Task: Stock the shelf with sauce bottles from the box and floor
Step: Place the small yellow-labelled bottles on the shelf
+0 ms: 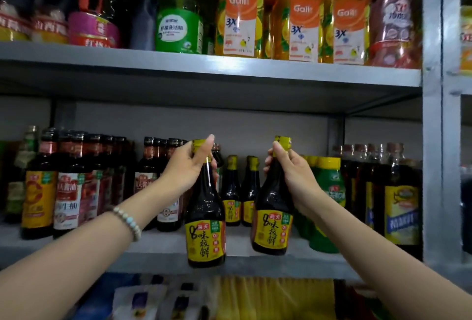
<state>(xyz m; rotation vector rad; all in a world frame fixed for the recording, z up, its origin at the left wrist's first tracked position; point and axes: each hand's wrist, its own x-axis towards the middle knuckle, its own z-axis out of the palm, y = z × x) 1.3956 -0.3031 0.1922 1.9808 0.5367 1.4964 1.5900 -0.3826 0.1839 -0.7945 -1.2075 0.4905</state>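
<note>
– At the necks: left hand (187,164) grips the first sauce bottle (205,222), right hand (288,166) grips the second sauce bottle (272,217), fingers curled round just under the cap.
– Set down yet?
– No. Both hang in the air at the front edge of the shelf (166,245).
– Anything stocked?
– Matching yellow-label bottles (231,192) stand behind, in the gap.
– Progress?
– Partway, I'd judge. These two remain; box and floor are out of view, so the remainder is unknown.

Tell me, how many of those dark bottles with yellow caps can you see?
4. The left bottle in the left hand, the right bottle in the right hand, and two shelf bottles standing on the shelf between them. Others may hide behind.
</note>
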